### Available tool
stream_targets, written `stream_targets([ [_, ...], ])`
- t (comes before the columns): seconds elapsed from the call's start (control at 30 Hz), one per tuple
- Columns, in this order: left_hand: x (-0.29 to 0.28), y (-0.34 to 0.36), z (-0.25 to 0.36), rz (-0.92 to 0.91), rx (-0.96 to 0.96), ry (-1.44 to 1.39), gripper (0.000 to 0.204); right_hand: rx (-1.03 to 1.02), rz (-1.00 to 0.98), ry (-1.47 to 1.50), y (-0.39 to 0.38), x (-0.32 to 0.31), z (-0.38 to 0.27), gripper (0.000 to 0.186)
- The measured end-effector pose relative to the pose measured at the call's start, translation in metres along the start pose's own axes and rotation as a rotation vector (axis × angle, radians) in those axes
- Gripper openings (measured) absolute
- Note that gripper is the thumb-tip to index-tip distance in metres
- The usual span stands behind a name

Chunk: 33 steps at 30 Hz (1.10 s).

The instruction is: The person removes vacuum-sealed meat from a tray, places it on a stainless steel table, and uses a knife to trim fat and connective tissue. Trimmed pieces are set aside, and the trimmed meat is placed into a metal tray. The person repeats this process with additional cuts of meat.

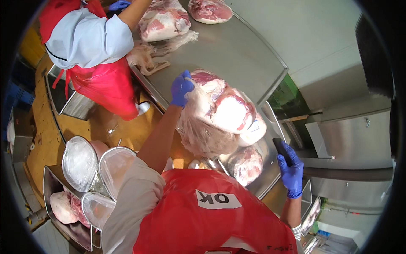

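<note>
My left hand (pixel 182 89), in a blue glove, grips the upper edge of a clear plastic bag (pixel 205 133). That bag hangs over the table's near edge, partly around a large cut of raw meat (pixel 230 108) with white fat and red flesh. Away to the right, my gloved right hand (pixel 291 171) is closed around a dark, narrow, block-like object (pixel 279 146), whose kind I cannot make out. Between my hands, a labelled piece of meat (pixel 254 130) and a wrapped piece of meat (pixel 247 165) lie on the metal table (pixel 237 51).
Across to the left stands a co-worker (pixel 91 42) in a red apron, beside more meat (pixel 165 21) and a loose plastic bag (pixel 146 57). Lower left, lined round containers (pixel 80 163) stand by a metal bin (pixel 53 178) holding meat. Steel equipment (pixel 355 139) is on the right.
</note>
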<state>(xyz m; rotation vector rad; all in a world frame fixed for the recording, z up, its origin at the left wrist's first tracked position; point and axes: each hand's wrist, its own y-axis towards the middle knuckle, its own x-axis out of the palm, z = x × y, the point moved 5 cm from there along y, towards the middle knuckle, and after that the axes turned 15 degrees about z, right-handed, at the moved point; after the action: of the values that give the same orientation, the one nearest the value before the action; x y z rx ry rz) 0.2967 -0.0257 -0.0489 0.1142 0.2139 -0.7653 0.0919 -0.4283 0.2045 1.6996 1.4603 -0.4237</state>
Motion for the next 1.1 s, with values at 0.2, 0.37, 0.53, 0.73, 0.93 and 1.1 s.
stream_targets([
  [0.2, -0.004, 0.001, 0.012, -0.036, 0.016, 0.116, 0.044, -0.345, -0.108, -0.54, 0.018, 0.01, -0.111, 0.044],
  [0.37, -0.004, 0.009, 0.014, -0.045, 0.023, 0.163, 0.04, -0.557, -0.204, -0.656, 0.056, 0.028, -0.141, 0.036],
  [0.53, -0.014, 0.006, 0.027, -0.04, 0.066, 0.218, 0.04, -0.63, -0.403, -0.74, 0.102, 0.047, -0.184, 0.029],
  [0.73, -0.02, -0.008, 0.043, 0.0, 0.089, 0.208, 0.044, -0.61, -0.541, -0.745, 0.131, 0.061, -0.195, 0.028],
  [0.93, -0.01, -0.006, 0.028, -0.045, 0.094, 0.277, 0.05, -0.635, -0.582, -0.846, 0.126, 0.088, -0.18, 0.035],
  [1.1, -0.022, -0.004, 0.041, 0.051, 0.101, 0.332, 0.053, -0.671, -0.488, -0.758, 0.122, 0.079, -0.151, 0.04],
])
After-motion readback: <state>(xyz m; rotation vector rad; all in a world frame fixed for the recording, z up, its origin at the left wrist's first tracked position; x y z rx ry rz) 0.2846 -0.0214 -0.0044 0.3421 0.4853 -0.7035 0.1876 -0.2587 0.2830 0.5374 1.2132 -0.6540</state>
